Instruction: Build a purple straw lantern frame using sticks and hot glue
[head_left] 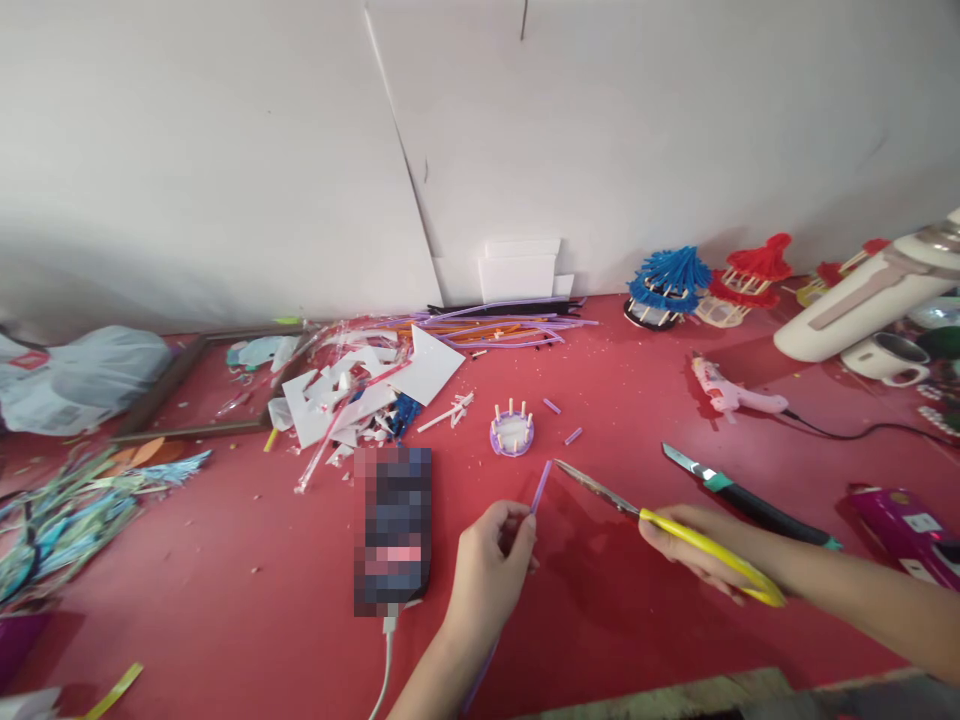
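My left hand (491, 565) pinches a thin purple pipe cleaner (541, 486) between thumb and fingers, its short end pointing up and away. The rest of the stem trails below my wrist. My right hand (694, 560) grips yellow-handled scissors (604, 492), whose blade tips lie close beside the pipe cleaner's free end; whether they touch, I cannot tell. Just beyond stands a small round base (512, 437) with a purple edge and several upright wooden pegs. Two short purple pieces (573, 436) lie to its right on the red table.
A utility knife (750, 505) and a pink glue gun (731, 388) lie to the right. Blue (667, 285) and red (750, 280) roofed models stand at the back near a flask (862, 295). Left are a blurred phone-like device (394, 530), paper scraps (367, 400) and a frame (199, 432).
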